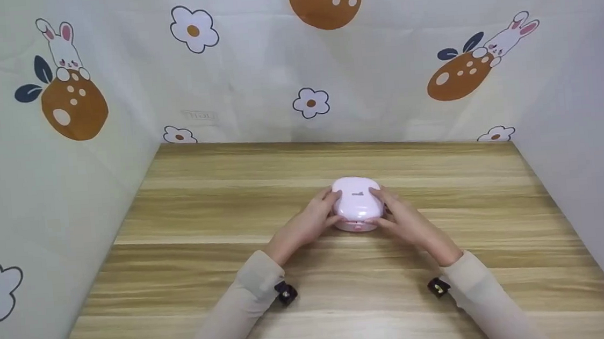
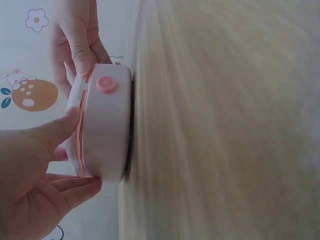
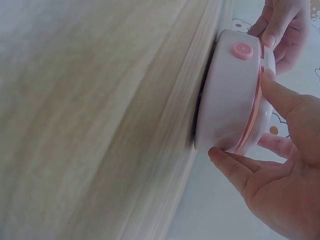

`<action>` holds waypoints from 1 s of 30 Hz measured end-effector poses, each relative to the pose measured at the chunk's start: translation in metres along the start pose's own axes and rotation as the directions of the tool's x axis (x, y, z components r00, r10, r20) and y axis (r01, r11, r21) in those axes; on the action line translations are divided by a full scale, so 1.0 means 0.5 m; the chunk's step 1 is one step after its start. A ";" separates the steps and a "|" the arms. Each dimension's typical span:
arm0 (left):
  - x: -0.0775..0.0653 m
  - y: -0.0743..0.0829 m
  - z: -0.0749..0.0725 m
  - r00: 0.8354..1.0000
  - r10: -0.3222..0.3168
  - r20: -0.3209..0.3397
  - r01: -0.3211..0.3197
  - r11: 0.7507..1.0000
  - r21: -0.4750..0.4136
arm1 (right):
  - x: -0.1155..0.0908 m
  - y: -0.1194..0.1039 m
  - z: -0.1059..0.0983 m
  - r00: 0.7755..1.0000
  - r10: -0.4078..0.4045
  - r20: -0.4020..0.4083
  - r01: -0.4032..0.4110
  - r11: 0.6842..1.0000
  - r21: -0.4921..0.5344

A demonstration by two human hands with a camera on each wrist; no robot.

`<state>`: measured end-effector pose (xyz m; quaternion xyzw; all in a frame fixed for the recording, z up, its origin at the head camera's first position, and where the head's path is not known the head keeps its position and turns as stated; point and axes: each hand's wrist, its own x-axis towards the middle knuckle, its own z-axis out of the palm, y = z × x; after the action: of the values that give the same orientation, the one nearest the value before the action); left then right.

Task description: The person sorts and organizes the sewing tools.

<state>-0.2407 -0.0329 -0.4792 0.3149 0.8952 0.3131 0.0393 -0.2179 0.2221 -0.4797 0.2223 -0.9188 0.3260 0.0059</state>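
A small pale pink, rounded lidded case (image 1: 357,206) sits on the wooden table, with a small dark mark on its glossy lid. On its front is a round pink button (image 2: 106,84), and a salmon-coloured seam (image 3: 252,116) runs between lid and base. My left hand (image 1: 317,217) grips the case's left side, its thumb at the front by the seam and other fingers around the side and on top. On the opposite side my right hand (image 1: 405,219) holds it in a mirrored way, thumb at the front edge of the lid. The lid lies close over the base.
The wood-grain table (image 1: 218,197) extends around the case on every side. Pale cloth walls (image 1: 250,60) printed with flowers, rabbits and orange fruit rise behind and at both sides. Small black cameras (image 1: 286,293) are strapped at both cuffs.
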 end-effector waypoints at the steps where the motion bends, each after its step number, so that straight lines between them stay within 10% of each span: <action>1: 0.000 0.001 0.000 1.000 -0.007 0.006 0.007 1.000 0.004 | 0.000 0.000 0.001 1.000 0.005 0.002 -0.005 1.000 -0.005; 18: -0.014 0.017 -0.008 0.994 -0.092 0.056 0.083 0.987 0.137 | -0.002 -0.012 0.004 1.000 -0.002 0.012 0.003 1.000 -0.027; 30: -0.026 0.018 -0.003 0.999 0.000 -0.045 0.012 0.961 0.275 | -0.015 -0.014 0.007 1.000 0.031 0.005 -0.031 0.997 -0.076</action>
<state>-0.2256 -0.0360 -0.4745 0.3076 0.9316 0.1922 -0.0239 -0.2075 0.2180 -0.4796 0.2086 -0.9340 0.2902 0.0065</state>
